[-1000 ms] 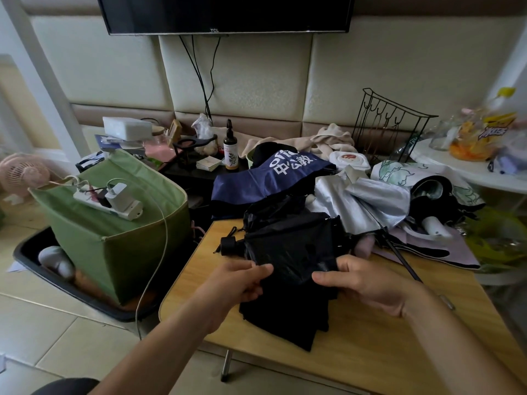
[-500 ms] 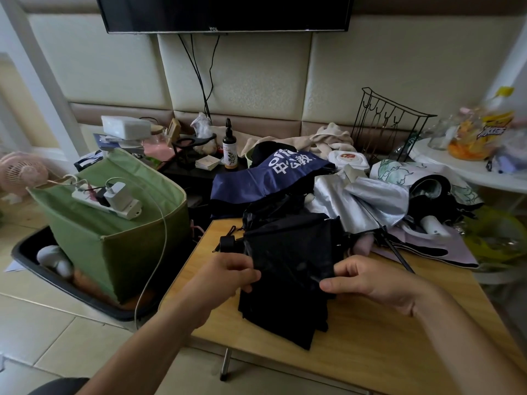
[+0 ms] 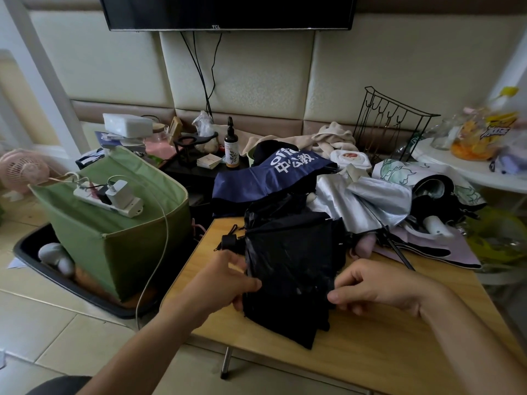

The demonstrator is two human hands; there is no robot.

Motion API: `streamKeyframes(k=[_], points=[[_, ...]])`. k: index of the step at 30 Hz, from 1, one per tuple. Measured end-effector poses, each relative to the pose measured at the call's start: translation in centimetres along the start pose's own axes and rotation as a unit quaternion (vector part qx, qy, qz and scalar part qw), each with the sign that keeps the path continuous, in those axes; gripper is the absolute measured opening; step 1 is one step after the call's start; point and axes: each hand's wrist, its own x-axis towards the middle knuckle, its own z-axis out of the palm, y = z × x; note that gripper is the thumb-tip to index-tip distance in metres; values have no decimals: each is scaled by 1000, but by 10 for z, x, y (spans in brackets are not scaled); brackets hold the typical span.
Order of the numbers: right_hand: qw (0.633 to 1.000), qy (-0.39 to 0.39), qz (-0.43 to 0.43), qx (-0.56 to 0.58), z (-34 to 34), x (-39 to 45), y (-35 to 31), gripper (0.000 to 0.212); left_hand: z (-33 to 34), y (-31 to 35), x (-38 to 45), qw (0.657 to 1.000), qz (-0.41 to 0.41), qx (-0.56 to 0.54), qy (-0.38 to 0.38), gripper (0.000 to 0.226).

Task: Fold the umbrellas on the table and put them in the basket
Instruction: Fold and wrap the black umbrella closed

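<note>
A black umbrella (image 3: 288, 269) lies on the near part of the wooden surface (image 3: 399, 346), its long axis running from the handle at far left toward the near right. The left hand (image 3: 225, 280) pinches its left fabric edge and the right hand (image 3: 373, 286) pinches the right edge, so it lies between them. The green basket (image 3: 119, 246) stands on the floor to the left, nearer the left hand.

The television (image 3: 228, 11) reads "TCL"; the navy umbrella (image 3: 265, 178) bears white "offc" and "中公教".

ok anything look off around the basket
Yes: a white power strip with a charger plugged in lies across the green basket's open top, its cable trailing over the rim. It blocks where the folded umbrellas go.
</note>
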Motion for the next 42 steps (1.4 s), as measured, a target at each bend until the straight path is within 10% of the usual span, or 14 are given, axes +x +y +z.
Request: streamKeyframes(k=[6, 10, 14, 21, 28, 32, 42], points=[[998, -11, 56, -28, 11, 10, 0, 38, 7, -1, -2, 987, 37, 158, 20, 30], [997, -3, 60, -53, 14, 14, -3, 42, 30, 0, 1, 863, 283, 341, 243, 33], [994, -6, 72, -84, 15, 18, -5, 40, 58, -11, 26, 797, 415, 405, 170, 57], [989, 10, 98, -109, 8, 19, -8, 23, 75, -55, 46, 788, 333, 507, 101, 75], [875, 472, -69, -80, -5, 49, -23, 15, 78, -59, 49, 779, 334, 521, 100, 78], [876, 419, -167, -173, -5, 85, -36, 27, 78, -59, 49, 779, 337, 519, 100, 78], [922, 360, 37, -137, -12, 131, -37, 45, 78, -59, 48, 784, 348, 506, 94, 75]])
